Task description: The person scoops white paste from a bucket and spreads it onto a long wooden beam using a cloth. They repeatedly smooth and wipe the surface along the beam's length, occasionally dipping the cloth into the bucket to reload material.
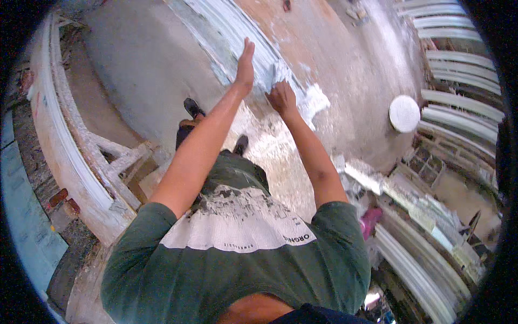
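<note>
My left hand (245, 70) is raised over the near end of a long, pale ribbed moulding (237, 27), its fingers stretched out and nothing in it. To its right, my right hand (282, 99) is closed in a fist at the moulding's near end. A small greyish, blade-like shape (274, 71) shows just beyond that fist; whether the hand holds it is unclear. Wet-looking white plaster (317, 102) is heaped in a ragged lump beside the right hand. More white smears (286, 132) spread below both hands.
Another long pale moulding (65, 146) on a frame curves along the left, with reddish blocks (58, 197) beside it. A round white bucket or lid (404, 114) stands at right. Stacked white mouldings (458, 70) line the right edge. A pink object (370, 220) lies near my right elbow.
</note>
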`<action>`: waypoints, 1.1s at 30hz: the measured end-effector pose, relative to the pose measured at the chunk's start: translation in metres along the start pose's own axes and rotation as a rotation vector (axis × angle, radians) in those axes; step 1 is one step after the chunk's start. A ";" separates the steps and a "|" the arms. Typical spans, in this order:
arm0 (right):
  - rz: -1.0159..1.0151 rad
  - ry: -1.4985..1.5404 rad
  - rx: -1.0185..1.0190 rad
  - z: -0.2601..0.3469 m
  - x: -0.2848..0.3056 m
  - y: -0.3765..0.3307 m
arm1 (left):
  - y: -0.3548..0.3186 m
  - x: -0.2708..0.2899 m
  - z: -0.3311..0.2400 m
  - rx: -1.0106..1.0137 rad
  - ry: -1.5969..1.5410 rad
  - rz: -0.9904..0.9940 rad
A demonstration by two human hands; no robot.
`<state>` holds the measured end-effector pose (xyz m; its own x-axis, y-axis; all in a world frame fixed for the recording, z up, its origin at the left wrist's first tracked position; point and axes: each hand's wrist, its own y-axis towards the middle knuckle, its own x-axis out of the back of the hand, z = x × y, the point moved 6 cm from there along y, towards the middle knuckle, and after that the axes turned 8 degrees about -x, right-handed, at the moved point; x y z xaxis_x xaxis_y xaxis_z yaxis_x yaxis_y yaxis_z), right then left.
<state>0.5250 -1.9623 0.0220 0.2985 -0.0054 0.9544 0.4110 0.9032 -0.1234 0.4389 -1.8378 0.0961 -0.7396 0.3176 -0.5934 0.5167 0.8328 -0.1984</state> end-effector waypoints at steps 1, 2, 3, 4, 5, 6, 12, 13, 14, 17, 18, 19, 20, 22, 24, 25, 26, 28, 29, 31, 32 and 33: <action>-0.011 0.060 -0.031 0.009 -0.001 0.020 | 0.010 0.008 -0.012 -0.041 0.045 -0.031; -0.024 -0.050 0.101 0.033 0.003 0.040 | 0.023 0.019 -0.025 -0.096 0.093 -0.065; -0.052 -0.050 0.105 0.046 0.005 0.065 | 0.035 0.029 -0.035 -0.136 0.122 -0.088; -0.079 -0.050 0.106 0.061 0.004 0.093 | 0.054 0.038 -0.047 -0.178 0.145 -0.104; -0.091 -0.051 0.095 0.075 0.000 0.115 | 0.069 0.049 -0.055 -0.204 0.167 -0.120; -0.120 -0.025 0.077 0.088 -0.002 0.142 | 0.088 0.061 -0.064 -0.230 0.182 -0.131; 0.005 0.156 0.042 0.222 0.000 0.337 | 0.211 0.146 -0.131 -0.328 0.242 -0.144; -0.040 0.184 0.093 0.249 0.004 0.366 | 0.233 0.158 -0.150 -0.340 0.247 -0.145; -0.105 0.166 0.061 0.258 -0.007 0.402 | 0.250 0.163 -0.167 -0.343 0.243 -0.134; -0.072 -0.091 0.273 0.286 -0.023 0.471 | 0.288 0.177 -0.230 -0.293 0.300 -0.103; 0.078 -0.153 0.235 0.287 -0.026 0.469 | 0.292 0.184 -0.255 -0.287 0.354 -0.089; 0.219 -0.224 0.222 0.295 -0.019 0.458 | 0.309 0.206 -0.261 -0.264 0.342 -0.106; 0.150 -0.171 0.126 0.284 -0.010 0.441 | 0.327 0.221 -0.263 -0.231 0.319 -0.102; 0.222 -0.271 0.131 0.239 -0.030 0.393 | 0.353 0.239 -0.252 -0.219 0.368 -0.041; 0.203 -0.098 -0.112 0.212 -0.022 0.345 | 0.374 0.248 -0.257 -0.200 0.444 -0.013; 0.157 -0.100 -0.150 0.202 -0.023 0.327 | 0.378 0.247 -0.262 -0.182 0.486 -0.010; 0.267 -0.162 -0.156 0.210 -0.016 0.323 | 0.384 0.253 -0.268 -0.169 0.507 0.004; 0.287 -0.182 -0.157 0.231 -0.003 0.339 | 0.401 0.258 -0.280 -0.139 0.542 0.054; 0.201 -0.132 -0.144 0.239 -0.003 0.355 | 0.411 0.257 -0.290 -0.132 0.519 0.082; 0.037 -0.039 -0.049 0.261 -0.007 0.402 | 0.432 0.259 -0.309 -0.114 0.483 0.130; -0.042 0.005 0.025 0.277 -0.012 0.430 | 0.442 0.260 -0.323 -0.050 0.503 0.157; -0.119 0.047 0.098 0.292 -0.015 0.458 | 0.459 0.267 -0.332 -0.067 0.528 0.159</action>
<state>0.4571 -1.4230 0.0308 0.2939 -0.1333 0.9465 0.3606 0.9325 0.0194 0.3353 -1.2199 0.1053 -0.7792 0.6117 -0.1367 0.6241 0.7774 -0.0783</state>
